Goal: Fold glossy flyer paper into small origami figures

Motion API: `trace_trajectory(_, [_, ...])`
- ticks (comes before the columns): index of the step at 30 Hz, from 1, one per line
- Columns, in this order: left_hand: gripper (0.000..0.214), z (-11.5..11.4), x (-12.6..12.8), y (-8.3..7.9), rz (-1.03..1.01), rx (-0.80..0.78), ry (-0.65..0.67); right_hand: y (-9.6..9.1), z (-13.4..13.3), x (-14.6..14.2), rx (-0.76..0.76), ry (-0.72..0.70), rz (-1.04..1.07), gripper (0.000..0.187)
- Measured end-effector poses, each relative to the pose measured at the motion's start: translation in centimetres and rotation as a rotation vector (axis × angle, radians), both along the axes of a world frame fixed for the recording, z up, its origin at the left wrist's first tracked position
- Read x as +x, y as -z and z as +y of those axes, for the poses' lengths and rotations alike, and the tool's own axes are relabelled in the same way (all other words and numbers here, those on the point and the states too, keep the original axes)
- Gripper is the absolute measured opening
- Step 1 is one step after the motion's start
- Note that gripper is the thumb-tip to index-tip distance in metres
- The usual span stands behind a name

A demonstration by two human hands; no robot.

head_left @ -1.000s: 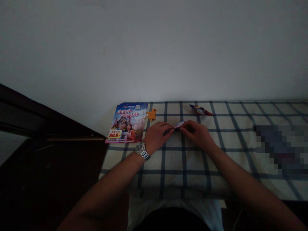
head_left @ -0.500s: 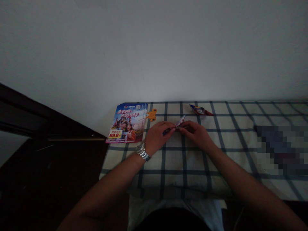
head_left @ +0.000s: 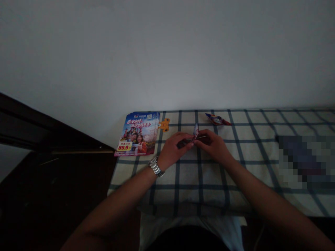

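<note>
Between my hands is a small piece of folded printed paper (head_left: 196, 130), its pointed tip standing up. My left hand (head_left: 175, 146), with a silver watch at the wrist, is closed on the paper's left side. From the right, the thumb and fingers of my right hand (head_left: 211, 143) pinch it too. Fingers cover most of the paper's lower part. A folded paper shape (head_left: 218, 120), blue and red with pointed ends, lies on the cloth beyond my right hand. To the left of my hands lies a stack of colourful flyers (head_left: 137, 134).
A checked cloth (head_left: 167, 190) covers the table, which runs along a pale wall (head_left: 167, 55). An orange bear figure (head_left: 164, 125) shows beside the flyers. Farther right is a blurred-out dark object (head_left: 303, 157). Dark floor lies left of the table.
The paper's tip has turned from leaning right to nearly upright between my fingers. My hands have stayed in almost the same place, with only small finger shifts.
</note>
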State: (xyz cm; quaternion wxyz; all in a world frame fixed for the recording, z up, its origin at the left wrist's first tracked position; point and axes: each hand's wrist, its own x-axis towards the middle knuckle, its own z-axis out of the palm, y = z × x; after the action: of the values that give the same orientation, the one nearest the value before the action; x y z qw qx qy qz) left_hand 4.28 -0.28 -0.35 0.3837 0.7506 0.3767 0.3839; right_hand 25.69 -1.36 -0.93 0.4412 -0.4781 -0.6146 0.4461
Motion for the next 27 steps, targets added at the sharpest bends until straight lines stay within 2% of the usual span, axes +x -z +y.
trace_trajectory(7, [0.029,0.09,-0.06,0.28,-0.045,-0.072,0.013,-0.08,-0.02,-0.17,0.000,-0.023,0.011,0.029])
trace_trajectory(16, [0.012,-0.09,0.05,-0.24,0.101,0.122,-0.161,-0.15,-0.25,-0.44,-0.019,-0.031,0.023,0.025])
trace_trajectory(22, [0.009,-0.27,0.23,-0.60,0.130,0.185,-0.188,-0.19,-0.30,-0.80,0.003,-0.033,0.007,0.026])
trace_trajectory(27, [0.008,-0.35,0.19,-0.59,0.124,0.172,-0.166,-0.33,-0.41,-0.95,0.011,-0.042,0.011,0.030])
